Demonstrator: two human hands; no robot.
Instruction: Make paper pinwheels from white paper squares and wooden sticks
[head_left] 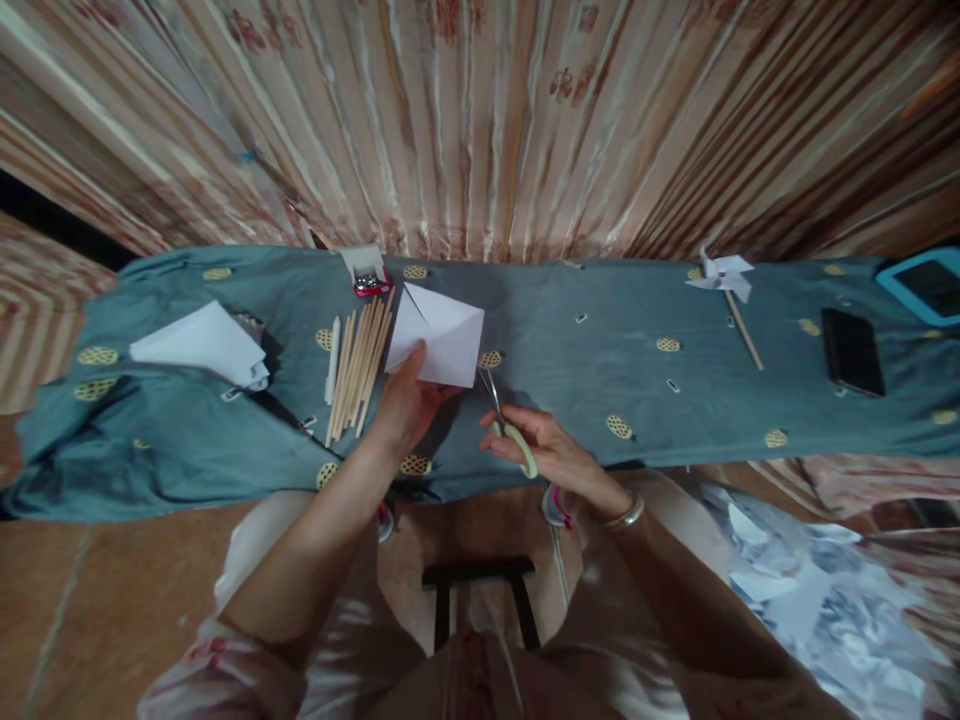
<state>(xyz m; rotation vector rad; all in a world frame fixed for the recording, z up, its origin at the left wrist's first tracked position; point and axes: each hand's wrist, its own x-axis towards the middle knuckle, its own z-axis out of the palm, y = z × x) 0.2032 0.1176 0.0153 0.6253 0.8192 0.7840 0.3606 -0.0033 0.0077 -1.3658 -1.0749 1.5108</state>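
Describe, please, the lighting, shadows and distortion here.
Head view: dim overall, with the white paper square standing out bright; head view: a soft shadow on the pineapple-print cloth beside the left hand; head view: wide-angle distortion, curtain folds fanning outward.

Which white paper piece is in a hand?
The sheet gripped by the left hand; the folded stack and the pinwheel lie on the cloth, untouched.
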